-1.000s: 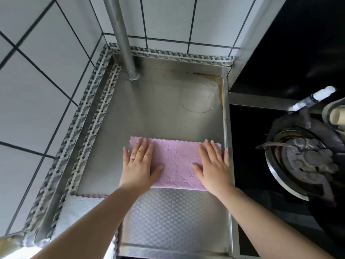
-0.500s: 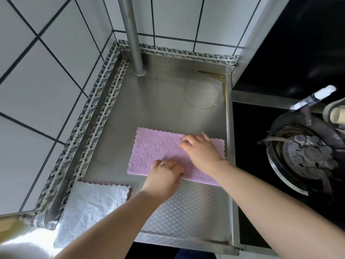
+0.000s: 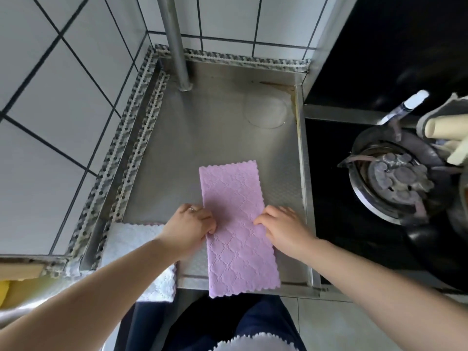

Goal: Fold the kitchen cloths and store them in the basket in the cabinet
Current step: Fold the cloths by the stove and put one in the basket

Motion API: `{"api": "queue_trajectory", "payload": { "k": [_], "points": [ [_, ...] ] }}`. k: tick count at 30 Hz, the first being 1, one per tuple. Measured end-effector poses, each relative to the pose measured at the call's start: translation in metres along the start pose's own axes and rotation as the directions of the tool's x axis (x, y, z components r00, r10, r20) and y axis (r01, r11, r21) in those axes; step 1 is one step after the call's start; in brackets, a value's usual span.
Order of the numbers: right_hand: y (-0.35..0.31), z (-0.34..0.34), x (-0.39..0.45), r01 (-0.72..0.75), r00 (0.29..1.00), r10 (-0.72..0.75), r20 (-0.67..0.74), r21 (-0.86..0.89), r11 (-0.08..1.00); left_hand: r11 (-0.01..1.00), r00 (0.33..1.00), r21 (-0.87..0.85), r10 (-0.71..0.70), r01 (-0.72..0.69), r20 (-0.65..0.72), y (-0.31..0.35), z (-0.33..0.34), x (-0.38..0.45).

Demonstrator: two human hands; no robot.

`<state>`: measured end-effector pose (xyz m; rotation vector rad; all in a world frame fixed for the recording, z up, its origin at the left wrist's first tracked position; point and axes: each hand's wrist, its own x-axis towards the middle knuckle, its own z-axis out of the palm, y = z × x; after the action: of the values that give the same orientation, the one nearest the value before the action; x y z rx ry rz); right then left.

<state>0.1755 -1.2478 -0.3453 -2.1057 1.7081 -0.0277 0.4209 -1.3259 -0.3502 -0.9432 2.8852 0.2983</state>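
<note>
White wall tiles with dark grout rise on the left and far sides of a stainless steel desk (image 3: 217, 138), where a metal pole (image 3: 174, 41) stands near the far corner. On the desk lies a pink cloth (image 3: 235, 224), folded into a long narrow strip running from mid-desk toward the near edge, its near end hanging just over that edge. Its surface shows a quilted diamond pattern, and the short ends are scalloped. The left hand (image 3: 188, 228) has its fingers curled and pinches the strip's left edge; the right hand (image 3: 281, 224) pinches the right edge, fingers bent onto the fabric. A white cloth (image 3: 136, 239) lies at the near left corner, partly under the left forearm. To the right sits a black stove with a gas burner (image 3: 395, 181).
</note>
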Motion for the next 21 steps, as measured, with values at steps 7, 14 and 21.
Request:
{"api": "queue_trajectory", "payload": {
  "k": [7,14,21],
  "points": [
    [-0.021,0.026,-0.041,-0.044,0.999,0.045,-0.030,0.046,0.998,0.992,0.993,0.047,0.115,-0.116,0.016,0.014,0.005,-0.035],
    [-0.022,0.037,-0.080,0.116,0.984,-0.100,0.145,-0.109,0.987,0.967,0.916,0.096,0.188,-0.236,0.354,0.026,0.013,-0.072],
    [-0.023,0.057,-0.089,0.109,0.982,-0.068,0.178,-0.235,0.966,0.967,0.967,0.138,0.188,-0.212,0.169,0.030,0.033,-0.072]
  ]
}}
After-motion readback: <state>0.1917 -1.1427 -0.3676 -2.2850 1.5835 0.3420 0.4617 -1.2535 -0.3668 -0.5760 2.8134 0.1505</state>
